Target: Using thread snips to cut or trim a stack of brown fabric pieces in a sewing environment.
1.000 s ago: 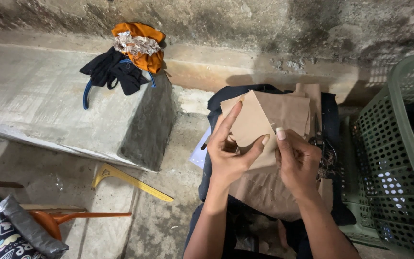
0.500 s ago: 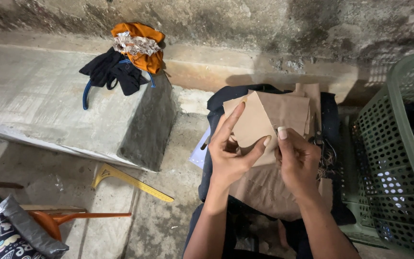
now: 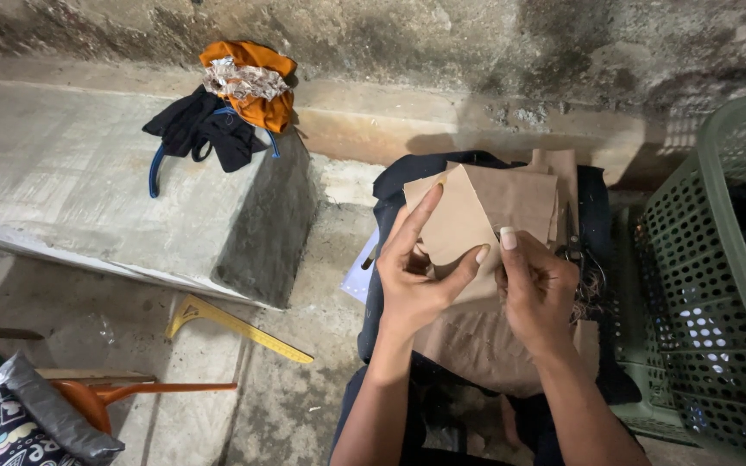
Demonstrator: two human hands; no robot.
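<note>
Brown paper piece (image 3: 459, 226) half behind hands

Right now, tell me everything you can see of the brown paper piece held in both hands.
The brown paper piece is thin, matte, kraft-like paper with a pointed upper corner and straight cut edges. It is held up, tilted, over more brown paper sheets lying on dark cloth. The left hand pinches its left side, forefinger along the edge; the right hand grips its right lower edge, thumb on its face.

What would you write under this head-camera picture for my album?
Left hand and right hand hold a brown paper piece over dark cloth, beside a green basket and yellow ruler.
</note>
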